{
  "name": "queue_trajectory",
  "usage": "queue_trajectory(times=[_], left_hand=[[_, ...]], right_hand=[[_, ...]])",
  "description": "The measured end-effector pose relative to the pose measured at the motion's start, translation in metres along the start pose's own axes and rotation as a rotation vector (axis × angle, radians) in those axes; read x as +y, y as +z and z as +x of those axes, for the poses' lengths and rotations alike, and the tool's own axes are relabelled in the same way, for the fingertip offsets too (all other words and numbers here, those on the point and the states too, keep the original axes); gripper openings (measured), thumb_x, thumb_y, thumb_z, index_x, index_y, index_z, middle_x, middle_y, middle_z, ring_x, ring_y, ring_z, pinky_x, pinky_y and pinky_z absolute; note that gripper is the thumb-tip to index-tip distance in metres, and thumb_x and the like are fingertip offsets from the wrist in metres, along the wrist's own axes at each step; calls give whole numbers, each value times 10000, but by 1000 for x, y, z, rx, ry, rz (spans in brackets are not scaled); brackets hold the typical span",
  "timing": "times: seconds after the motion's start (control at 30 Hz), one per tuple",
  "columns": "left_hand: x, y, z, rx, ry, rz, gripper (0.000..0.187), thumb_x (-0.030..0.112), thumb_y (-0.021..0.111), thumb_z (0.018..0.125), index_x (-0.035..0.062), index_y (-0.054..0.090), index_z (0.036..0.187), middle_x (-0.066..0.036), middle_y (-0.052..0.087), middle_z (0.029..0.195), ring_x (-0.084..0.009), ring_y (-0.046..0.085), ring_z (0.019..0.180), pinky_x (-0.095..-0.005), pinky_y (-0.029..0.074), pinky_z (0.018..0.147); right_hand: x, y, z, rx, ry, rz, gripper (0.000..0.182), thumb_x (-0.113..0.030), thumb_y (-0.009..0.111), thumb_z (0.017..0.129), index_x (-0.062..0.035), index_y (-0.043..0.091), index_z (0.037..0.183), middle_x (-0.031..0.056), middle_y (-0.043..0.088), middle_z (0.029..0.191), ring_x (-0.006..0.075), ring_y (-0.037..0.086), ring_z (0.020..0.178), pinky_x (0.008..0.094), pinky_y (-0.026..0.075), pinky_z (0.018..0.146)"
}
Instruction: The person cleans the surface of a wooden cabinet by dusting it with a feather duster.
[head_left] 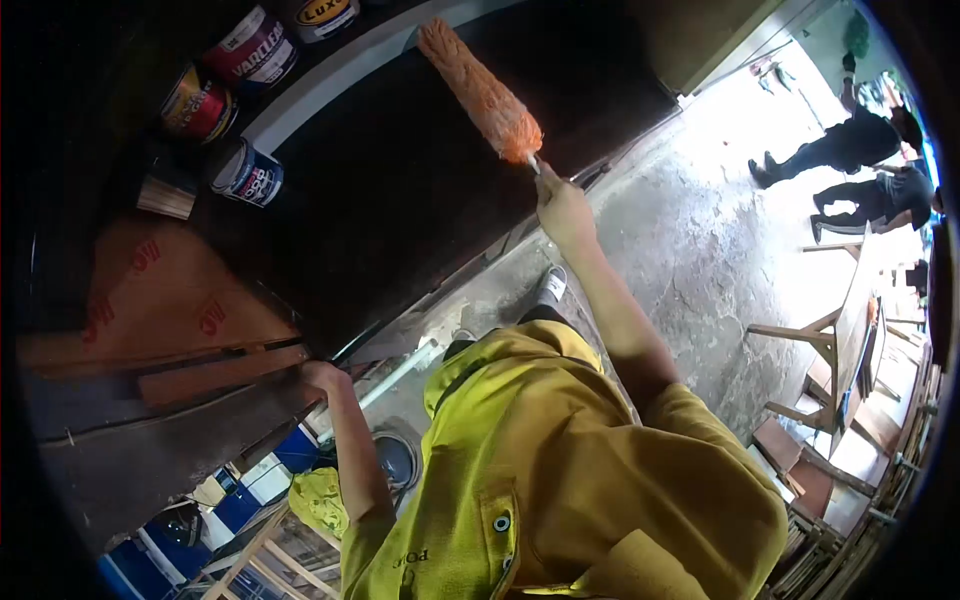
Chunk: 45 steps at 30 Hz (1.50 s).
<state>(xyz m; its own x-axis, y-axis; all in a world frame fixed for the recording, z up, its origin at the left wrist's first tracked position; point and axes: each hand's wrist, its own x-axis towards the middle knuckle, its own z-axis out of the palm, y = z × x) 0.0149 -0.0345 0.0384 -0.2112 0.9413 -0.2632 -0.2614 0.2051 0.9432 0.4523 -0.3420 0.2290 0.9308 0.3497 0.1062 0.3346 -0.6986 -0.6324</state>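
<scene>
Head view: orange duster (482, 95) over dark worktop (370, 200), contact unclear; long axis runs up-left in frame from right hand (565, 212), fingers clamped on its handle (533, 163). Left hand (326, 378) farther off, beside wooden strip (222, 376); can't tell its fingers' state.

I log harsh daylight at upper right bleaching part of the floor (683, 260) to white glare, two people (865, 140) near-silhouetted against it, the table (370, 200) sunk in deep shadow, the duster (482, 92) legible, and fisheye curvature bowing outward into black corners.
</scene>
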Motion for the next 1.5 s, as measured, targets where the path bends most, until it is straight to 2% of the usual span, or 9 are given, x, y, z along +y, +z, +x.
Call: queue_trajectory(times=[0.1,0.23,0.5,0.77,0.97,1.17,1.23,1.43,1.5], left_hand=[[101,90,-111,299,-247,164,498,312,373,921,-51,511,1232,-119,537,1295,-250,519,1138,-357,411,956],[126,105,-136,285,-265,186,492,262,371,931,-80,485,1266,-142,524,1315,-260,530,1130,-350,428,955],[4,32,-24,97,-5,-51,463,180,346,932,-86,500,1277,-123,555,1278,-253,548,1103,-359,438,971],[37,55,-60,55,95,-94,423,175,401,979,-106,476,1287,-145,547,1283,-249,547,1078,-338,427,985],[56,67,-77,180,105,67,404,172,392,981,-105,508,1251,-163,551,1280,-238,532,1108,-328,415,982],[46,60,-74,123,156,134,395,163,398,976,-109,517,1236,-173,550,1285,-254,519,1125,-331,388,1002],[55,62,-77,172,139,177,393,157,407,970,-114,520,1230,-172,552,1283,-260,515,1129,-330,378,1008],[53,65,-78,186,151,164,394,154,431,952,-122,513,1219,-151,558,1267,-252,511,1119,-328,379,999],[57,68,-83,208,99,90,396,155,436,944,-122,508,1218,-137,562,1253,-249,519,1095,-325,384,991]], right_hand=[[-32,-2,-44,-283,-85,-34,335,-201,508,912,-174,611,1229,260,636,885,415,641,828,487,525,737],[-31,-6,-72,-374,-261,-265,404,-243,507,908,-309,532,1306,228,637,1070,423,654,825,514,529,756],[-15,12,-26,28,113,70,362,-141,503,919,-27,564,1257,294,618,854,435,634,842,462,491,674],[-58,-12,-109,-575,-95,-256,262,-270,516,928,-246,645,1155,191,677,882,416,640,858,530,499,796],[-14,24,-65,1,-56,113,307,-243,480,971,-180,613,1241,269,644,884,446,629,863,473,497,704],[-49,38,-144,-570,-214,12,333,-154,471,942,-166,611,1244,285,620,878,427,632,817,435,504,695],[-58,42,-163,-672,-191,288,343,-151,482,922,-172,615,1238,260,631,875,414,634,808,440,510,700],[-44,24,-132,-250,-200,203,354,-227,516,945,-175,573,1291,236,648,893,401,644,838,466,517,704],[-74,0,-143,-482,178,20,358,-216,518,943,-174,571,1295,246,645,909,412,638,858,475,517,719]])
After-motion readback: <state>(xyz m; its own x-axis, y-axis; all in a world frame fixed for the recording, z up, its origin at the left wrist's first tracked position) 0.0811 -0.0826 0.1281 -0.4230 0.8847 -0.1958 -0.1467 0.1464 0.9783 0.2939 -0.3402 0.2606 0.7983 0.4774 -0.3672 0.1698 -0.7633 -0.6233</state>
